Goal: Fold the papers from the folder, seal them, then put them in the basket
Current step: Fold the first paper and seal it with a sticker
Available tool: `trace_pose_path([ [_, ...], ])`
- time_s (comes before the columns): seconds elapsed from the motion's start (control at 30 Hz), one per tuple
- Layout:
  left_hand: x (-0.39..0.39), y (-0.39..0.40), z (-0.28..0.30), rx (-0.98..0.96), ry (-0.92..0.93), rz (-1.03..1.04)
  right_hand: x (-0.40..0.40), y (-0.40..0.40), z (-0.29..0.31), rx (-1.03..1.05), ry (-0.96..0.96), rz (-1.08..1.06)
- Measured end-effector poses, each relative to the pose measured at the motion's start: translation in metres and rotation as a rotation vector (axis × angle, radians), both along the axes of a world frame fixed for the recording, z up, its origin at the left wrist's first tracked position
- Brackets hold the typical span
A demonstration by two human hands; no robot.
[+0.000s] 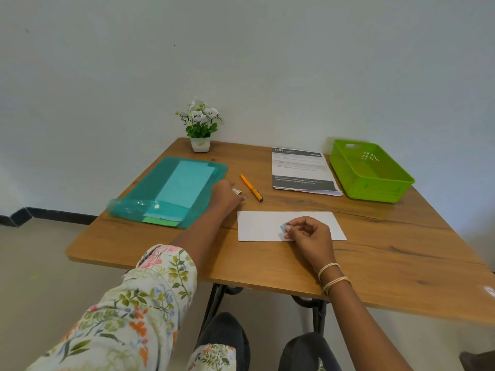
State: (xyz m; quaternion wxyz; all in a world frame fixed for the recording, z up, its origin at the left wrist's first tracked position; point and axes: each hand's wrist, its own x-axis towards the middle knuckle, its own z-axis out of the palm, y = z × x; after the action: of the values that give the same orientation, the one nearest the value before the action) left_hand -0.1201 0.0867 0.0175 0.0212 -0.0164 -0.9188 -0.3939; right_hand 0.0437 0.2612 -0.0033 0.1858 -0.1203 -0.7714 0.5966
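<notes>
A folded white paper (262, 226) lies flat near the table's front edge. My right hand (310, 234) rests on its middle and pinches a small bluish sticker (286, 227) against the sheet. My left hand (225, 196) lies at the right edge of the teal plastic folder (150, 199), fingers curled round a small whitish roll (237, 192) that looks like tape. Light sheets show through the folder's cover. The green basket (375, 194) stands at the back right with nothing visible inside it.
A printed sheet stack (302, 170) lies beside the basket. An orange pen (251, 187) lies between the folder and the printed sheets. A small potted flower (200, 127) stands at the table's (267, 266) back edge by the wall.
</notes>
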Motion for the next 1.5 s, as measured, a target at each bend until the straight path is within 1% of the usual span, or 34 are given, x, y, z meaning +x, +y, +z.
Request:
trace_pose_path([
  [0.1, 0.003, 0.003, -0.001, -0.038, 0.017, -0.022, 0.000, 0.001, -0.001, -0.004, -0.003, -0.001],
  [0.17, 0.008, 0.006, -0.004, -0.080, 0.068, -0.065, -0.001, 0.001, -0.001, -0.003, -0.003, -0.002],
  [0.3, 0.020, 0.009, -0.005, -0.280, 0.238, -0.216, -0.001, 0.000, 0.000, -0.026, -0.001, -0.002],
  [0.4, 0.024, 0.009, -0.005, -0.353, 0.343, -0.296, -0.001, 0.000, 0.001, -0.030, -0.009, -0.003],
  [0.47, 0.027, 0.009, -0.008, -0.436, 0.500, -0.293, 0.000, -0.001, 0.001, -0.019, -0.012, -0.007],
  [0.53, 0.025, 0.008, -0.009, -0.496, 0.586, -0.259, 0.000, 0.000, 0.001, 0.000, -0.013, -0.006],
  [0.67, 0.020, 0.004, -0.005, -0.587, 0.637, -0.200, -0.001, 0.001, -0.001, 0.018, -0.019, -0.012],
  [0.77, 0.015, 0.002, -0.005, -0.685, 0.586, -0.205, -0.001, 0.000, -0.001, 0.029, -0.018, -0.017],
  [0.83, 0.012, 0.000, -0.008, -0.659, 0.528, -0.214, -0.001, 0.001, 0.000, 0.029, -0.019, -0.019],
  [0.9, 0.014, -0.001, -0.010, -0.591, 0.485, -0.231, -0.001, 0.000, 0.001, 0.027, -0.019, -0.024],
  [1.03, 0.020, -0.002, -0.020, -0.500, 0.471, -0.238, -0.001, 0.000, 0.000, 0.028, -0.021, -0.028],
  [1.1, 0.025, -0.002, -0.020, -0.490, 0.502, -0.217, -0.001, 0.000, 0.000, 0.033, -0.017, -0.027],
  [1.2, 0.035, 0.007, -0.018, -0.526, 0.630, -0.166, -0.001, 0.001, 0.000, 0.030, -0.008, -0.018],
  [1.23, 0.041, 0.013, -0.016, -0.514, 0.662, -0.169, 0.000, 0.001, 0.000, 0.016, -0.003, -0.014],
  [1.3, 0.052, 0.032, -0.013, -0.416, 0.666, -0.246, 0.001, 0.003, 0.001, -0.052, 0.018, -0.011],
  [1.33, 0.058, 0.043, -0.011, -0.342, 0.636, -0.302, 0.001, 0.004, 0.002, -0.104, 0.033, -0.014],
  [1.4, 0.067, 0.067, -0.009, -0.196, 0.515, -0.402, 0.002, 0.008, 0.004, -0.214, 0.064, -0.020],
  [1.5, 0.074, 0.095, -0.010, -0.006, 0.302, -0.467, 0.000, 0.017, 0.006, -0.445, 0.102, -0.073],
])
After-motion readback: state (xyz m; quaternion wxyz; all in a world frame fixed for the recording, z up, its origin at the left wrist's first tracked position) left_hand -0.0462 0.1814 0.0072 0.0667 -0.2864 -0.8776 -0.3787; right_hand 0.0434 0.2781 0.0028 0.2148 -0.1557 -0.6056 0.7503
